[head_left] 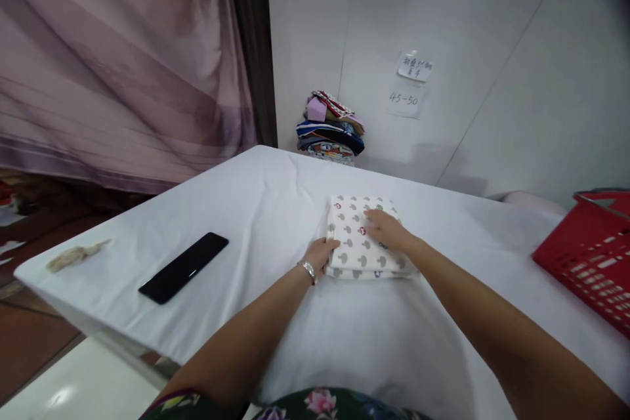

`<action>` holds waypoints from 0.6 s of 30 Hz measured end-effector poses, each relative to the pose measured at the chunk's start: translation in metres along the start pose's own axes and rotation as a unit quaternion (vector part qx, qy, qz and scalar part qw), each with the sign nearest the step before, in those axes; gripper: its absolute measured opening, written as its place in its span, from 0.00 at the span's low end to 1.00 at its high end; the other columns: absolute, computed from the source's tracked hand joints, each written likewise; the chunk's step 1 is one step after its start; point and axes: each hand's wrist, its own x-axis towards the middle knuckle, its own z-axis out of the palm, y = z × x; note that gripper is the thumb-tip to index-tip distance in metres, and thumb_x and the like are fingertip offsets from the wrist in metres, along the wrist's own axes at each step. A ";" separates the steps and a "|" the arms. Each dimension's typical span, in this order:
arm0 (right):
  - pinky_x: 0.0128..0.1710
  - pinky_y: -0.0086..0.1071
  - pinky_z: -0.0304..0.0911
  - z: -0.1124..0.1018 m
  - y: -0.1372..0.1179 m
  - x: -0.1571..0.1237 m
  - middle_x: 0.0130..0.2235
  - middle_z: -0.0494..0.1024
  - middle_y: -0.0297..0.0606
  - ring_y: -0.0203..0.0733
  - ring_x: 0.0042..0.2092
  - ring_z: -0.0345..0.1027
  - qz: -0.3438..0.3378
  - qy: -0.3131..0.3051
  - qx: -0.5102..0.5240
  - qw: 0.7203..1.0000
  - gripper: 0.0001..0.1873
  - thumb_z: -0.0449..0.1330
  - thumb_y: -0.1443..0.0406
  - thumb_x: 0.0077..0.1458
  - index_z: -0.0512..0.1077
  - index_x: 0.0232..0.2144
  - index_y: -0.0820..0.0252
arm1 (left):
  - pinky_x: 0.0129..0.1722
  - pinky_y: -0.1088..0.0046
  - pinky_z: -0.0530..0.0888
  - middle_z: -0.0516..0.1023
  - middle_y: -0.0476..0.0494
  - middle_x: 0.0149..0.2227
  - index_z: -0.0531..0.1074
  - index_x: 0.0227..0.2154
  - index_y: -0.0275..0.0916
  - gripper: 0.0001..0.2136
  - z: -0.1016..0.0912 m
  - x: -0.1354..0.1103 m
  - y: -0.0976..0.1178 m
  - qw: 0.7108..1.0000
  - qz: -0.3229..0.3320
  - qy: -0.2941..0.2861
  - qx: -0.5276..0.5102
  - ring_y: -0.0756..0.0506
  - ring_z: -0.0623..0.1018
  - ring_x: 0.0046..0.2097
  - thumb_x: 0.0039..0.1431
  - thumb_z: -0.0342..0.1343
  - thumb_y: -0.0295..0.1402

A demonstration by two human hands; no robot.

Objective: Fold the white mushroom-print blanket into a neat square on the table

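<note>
A folded white cloth (352, 246) printed with grey mushroom shapes and a few coloured ones lies on the white-covered table (246, 223). It forms a neat, layered rectangle. At its left edge, my left hand (319, 254) is closed on the layers, with a silver bracelet on the wrist. My right hand (386, 228) rests palm down on top, its fingers stretched over the print. The underside of the cloth and some of my left fingers are hidden.
A black phone (184, 267) and a frayed beige scrap (79, 254) lie to the left. Folded fabrics (331, 128) are stacked by the wall at the back. A red basket (590, 249) stands at the right. A pinkish curtain (123, 59) hangs at the left.
</note>
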 end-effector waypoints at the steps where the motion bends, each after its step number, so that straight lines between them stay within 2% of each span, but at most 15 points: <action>1: 0.57 0.44 0.51 0.006 0.007 -0.012 0.58 0.62 0.46 0.49 0.59 0.53 0.010 -0.004 0.009 1.000 0.26 0.50 0.59 0.55 0.61 0.55 0.61 | 0.29 0.70 0.74 0.78 0.43 0.28 0.70 0.31 0.35 0.08 0.000 0.001 -0.001 1.000 -0.001 -0.002 0.003 0.44 0.78 0.31 0.46 0.58 0.29; 4: 0.56 0.46 0.51 0.013 0.029 -0.047 0.59 0.60 0.46 0.51 0.60 0.51 0.068 0.048 0.030 0.996 0.26 0.49 0.55 0.56 0.63 0.54 0.61 | 0.31 0.71 0.74 0.78 0.44 0.30 0.70 0.32 0.36 0.08 0.000 0.002 -0.001 0.999 0.005 -0.010 0.035 0.45 0.77 0.33 0.47 0.57 0.31; 6: 0.52 0.47 0.58 0.014 0.041 -0.067 0.56 0.65 0.47 0.51 0.56 0.58 0.133 0.085 0.070 0.985 0.27 0.49 0.53 0.56 0.63 0.54 0.59 | 0.33 0.71 0.73 0.78 0.44 0.30 0.70 0.31 0.36 0.07 -0.002 0.002 0.001 0.993 0.032 -0.002 0.112 0.45 0.77 0.35 0.48 0.56 0.33; 8: 0.44 0.43 0.66 0.017 0.047 -0.082 0.50 0.72 0.47 0.50 0.47 0.69 0.207 0.087 0.142 0.964 0.28 0.51 0.51 0.54 0.63 0.54 0.57 | 0.35 0.71 0.72 0.78 0.44 0.30 0.70 0.28 0.37 0.08 -0.006 0.003 0.005 0.970 0.073 0.028 0.228 0.44 0.76 0.37 0.48 0.56 0.36; 11: 0.36 0.40 0.69 0.021 0.050 -0.092 0.44 0.75 0.47 0.47 0.39 0.73 0.266 0.072 0.226 0.934 0.34 0.55 0.49 0.50 0.61 0.56 0.58 | 0.37 0.69 0.71 0.77 0.42 0.31 0.69 0.24 0.37 0.09 -0.009 0.001 0.009 0.941 0.100 0.067 0.317 0.41 0.75 0.40 0.48 0.55 0.39; 12: 0.36 0.40 0.69 0.021 0.051 -0.092 0.44 0.75 0.47 0.48 0.39 0.73 0.267 0.073 0.239 0.931 0.35 0.57 0.50 0.49 0.60 0.56 0.58 | 0.37 0.69 0.71 0.77 0.42 0.32 0.69 0.24 0.37 0.10 -0.007 -0.001 0.009 0.941 0.099 0.068 0.317 0.41 0.75 0.40 0.49 0.55 0.39; 14: 0.37 0.39 0.68 0.014 0.059 -0.088 0.43 0.75 0.46 0.47 0.40 0.72 0.256 0.086 0.253 0.929 0.35 0.60 0.53 0.47 0.61 0.56 0.58 | 0.35 0.69 0.72 0.77 0.40 0.34 0.69 0.30 0.36 0.09 0.003 -0.006 0.003 0.958 0.076 0.048 0.271 0.43 0.76 0.39 0.52 0.52 0.37; 16: 0.37 0.37 0.67 -0.002 0.074 -0.079 0.42 0.75 0.44 0.46 0.39 0.72 0.242 0.109 0.253 0.930 0.35 0.61 0.56 0.46 0.61 0.56 0.59 | 0.32 0.69 0.74 0.77 0.40 0.36 0.67 0.39 0.35 0.12 0.023 -0.014 -0.009 0.982 0.018 -0.012 0.188 0.44 0.77 0.35 0.55 0.50 0.36; 18: 0.38 0.37 0.66 -0.022 0.096 -0.070 0.42 0.75 0.43 0.45 0.39 0.71 0.237 0.132 0.215 0.938 0.36 0.62 0.59 0.45 0.60 0.57 0.61 | 0.31 0.67 0.75 0.77 0.40 0.35 0.64 0.43 0.35 0.14 0.049 -0.024 -0.025 0.987 -0.057 -0.105 0.105 0.46 0.78 0.30 0.56 0.50 0.36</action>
